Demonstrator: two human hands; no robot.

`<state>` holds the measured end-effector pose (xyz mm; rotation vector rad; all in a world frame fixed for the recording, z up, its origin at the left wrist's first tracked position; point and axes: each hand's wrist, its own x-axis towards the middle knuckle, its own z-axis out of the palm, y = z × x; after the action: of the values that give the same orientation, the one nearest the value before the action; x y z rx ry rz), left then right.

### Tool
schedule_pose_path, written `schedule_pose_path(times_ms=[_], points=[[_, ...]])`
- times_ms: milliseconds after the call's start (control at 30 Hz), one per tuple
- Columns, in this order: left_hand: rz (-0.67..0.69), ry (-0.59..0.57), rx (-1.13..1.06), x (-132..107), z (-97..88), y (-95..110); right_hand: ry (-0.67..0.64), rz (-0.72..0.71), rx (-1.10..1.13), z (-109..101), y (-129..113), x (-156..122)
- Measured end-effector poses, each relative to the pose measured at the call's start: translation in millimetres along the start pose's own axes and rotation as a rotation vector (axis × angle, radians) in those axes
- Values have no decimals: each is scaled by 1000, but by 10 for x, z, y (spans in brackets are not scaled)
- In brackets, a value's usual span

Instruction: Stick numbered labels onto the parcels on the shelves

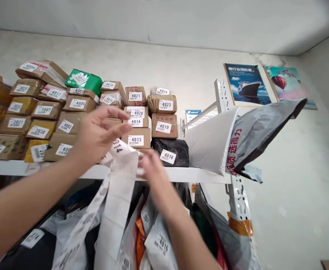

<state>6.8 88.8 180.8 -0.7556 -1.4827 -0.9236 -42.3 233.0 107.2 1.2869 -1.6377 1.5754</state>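
Note:
My left hand (pixel 98 133) is raised before the stacked parcels, fingers spread and a little curled, touching the top of a long white strip of label backing paper (pixel 116 198) that hangs down. My right hand (pixel 150 165) is at the shelf edge beside that strip, blurred by motion; its fingers seem to pinch the paper, but I cannot make out the grip. Just behind it lies a black parcel numbered 4018 (pixel 172 150) and a brown box numbered 4013 (pixel 138 138).
A white metal shelf (pixel 198 174) carries several brown numbered boxes, a green packet (pixel 84 79) on top and a large grey and white mailer bag (pixel 237 138) at its right end. More bagged parcels (pixel 159 240) fill the level below. Two posters (pixel 247 84) hang on the wall.

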Motion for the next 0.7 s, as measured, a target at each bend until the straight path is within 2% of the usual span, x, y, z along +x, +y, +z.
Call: schedule_pose_path(times_ms=[67, 133, 233, 367, 433, 533, 633, 700], points=[[-112, 14, -163, -307, 77, -73, -129, 149, 389, 289, 248, -512], [-220, -3, -258, -589, 135, -146, -70, 242, 501, 479, 484, -890], [-379, -48, -361, -979, 144, -239, 52, 297, 549, 606, 722, -1237], [-620, -215, -629, -1457, 16, -327, -35, 361, 820, 707, 764, -1557], [-736, -308, -709, -1688, -91, -364, -58, 411, 860, 817, 691, -1727], [-797, -411, -692, -2013, -321, -404, 32, 526, 769, 1082, 543, -2011], [-721, -538, -550, -2298, -664, -413, 165, 699, 684, 1410, 436, -2321], [-611, -572, -327, -2501, -942, -389, 232, 780, 641, 1627, 392, -2530]])
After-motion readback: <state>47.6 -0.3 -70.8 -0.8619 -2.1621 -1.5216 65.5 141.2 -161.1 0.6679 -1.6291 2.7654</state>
